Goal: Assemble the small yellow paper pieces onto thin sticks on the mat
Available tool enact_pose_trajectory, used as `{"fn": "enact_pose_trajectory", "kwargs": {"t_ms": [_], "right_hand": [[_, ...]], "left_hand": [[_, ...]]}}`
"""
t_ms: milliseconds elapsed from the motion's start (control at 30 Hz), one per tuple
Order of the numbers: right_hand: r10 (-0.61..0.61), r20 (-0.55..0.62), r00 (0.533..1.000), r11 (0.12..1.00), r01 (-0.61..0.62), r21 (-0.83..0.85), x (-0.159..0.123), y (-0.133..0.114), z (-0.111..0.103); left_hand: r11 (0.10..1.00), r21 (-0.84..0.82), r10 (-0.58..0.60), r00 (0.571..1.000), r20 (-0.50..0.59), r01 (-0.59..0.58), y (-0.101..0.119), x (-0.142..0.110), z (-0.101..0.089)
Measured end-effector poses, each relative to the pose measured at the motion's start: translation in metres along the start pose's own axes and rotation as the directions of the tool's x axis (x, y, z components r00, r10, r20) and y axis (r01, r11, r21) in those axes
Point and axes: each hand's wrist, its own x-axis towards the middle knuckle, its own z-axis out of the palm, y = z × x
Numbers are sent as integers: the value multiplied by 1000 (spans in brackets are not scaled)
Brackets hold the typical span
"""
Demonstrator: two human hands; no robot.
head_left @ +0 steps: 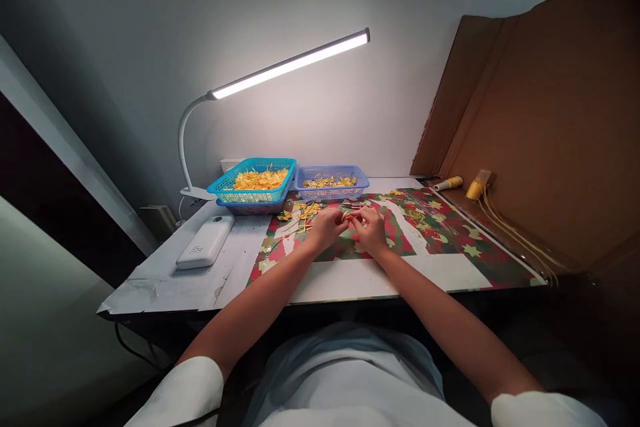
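My left hand (327,227) and my right hand (370,230) meet over the middle of the table, fingers closed in a pinch. Between their fingertips a small yellow piece (345,216) shows in part; its kind is too small to tell. Just left of my left hand lies a loose pile of yellow petal-like pieces (303,211) with thin stems. Behind my hands, a dark slender tool (354,205) rests on the patterned sheet, partly hidden. Fine yellow bits (416,217) are scattered to the right of my right hand.
A turquoise basket (287,180) heaped with yellow pieces stands at the back left, beside a blue-violet basket (363,183) holding more. A white power bank (205,243) lies at left, near the lit clamp lamp (183,147). Cardboard (550,100) rises at right, by yellow spools (479,187).
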Motion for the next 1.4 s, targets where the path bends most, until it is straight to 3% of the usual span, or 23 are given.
{"fn": "enact_pose_trajectory", "kwargs": {"t_ms": [133,300,400,533,633,800,967,1400], "right_hand": [[-50,-57,997,998,52,30,2,-5,-11],[-80,-168,983,973,113,201,5,-8,-30],[-15,-168,986,916,81,393,6,-7,-38],[132,-101,986,818,-51,574,10,-5,-42],[209,-160,965,767,-61,639,15,-5,-45],[194,-326,925,805,40,592,22,-2,-52],[190,-393,900,823,72,563,29,1,-59],[157,-405,901,819,110,563,46,5,-62]], "left_hand": [[991,-110,-73,997,1,73,2,1,-1],[961,-211,-172,983,58,181,-4,2,0],[942,-228,-230,969,89,245,-9,3,2],[927,-232,-270,953,136,296,-12,4,2],[903,-224,-330,925,187,367,-12,4,1],[880,-201,-378,891,251,430,-15,4,1],[853,-216,-406,864,300,476,-22,4,4],[807,-215,-462,815,350,550,-19,7,2]]}}
